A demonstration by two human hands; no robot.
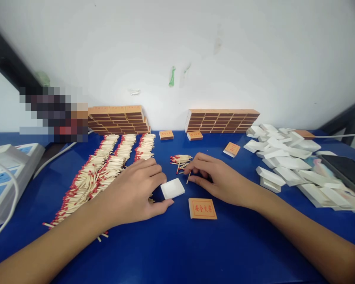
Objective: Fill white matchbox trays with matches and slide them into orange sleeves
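A white matchbox tray (173,189) sits between my hands. My left hand (136,189) holds its left end, with the thumb at the near side and the index finger at the far side. The other left fingers curl over the table beside rows of matches (112,165) with red heads. My right hand (208,173) pinches a single match (188,177) between thumb and index finger, just right of the tray. Beyond those fingertips lies a small loose pile of matches (180,159). Nearer me is an orange matchbox cover (202,209) with red characters.
Matchboxes are stacked against the wall in a left stack (118,120) and a right stack (221,121). Several more white trays (290,161) are heaped at right, next to a phone (346,169). A power strip (6,177) with a white cable stands at left on the blue table (171,252).
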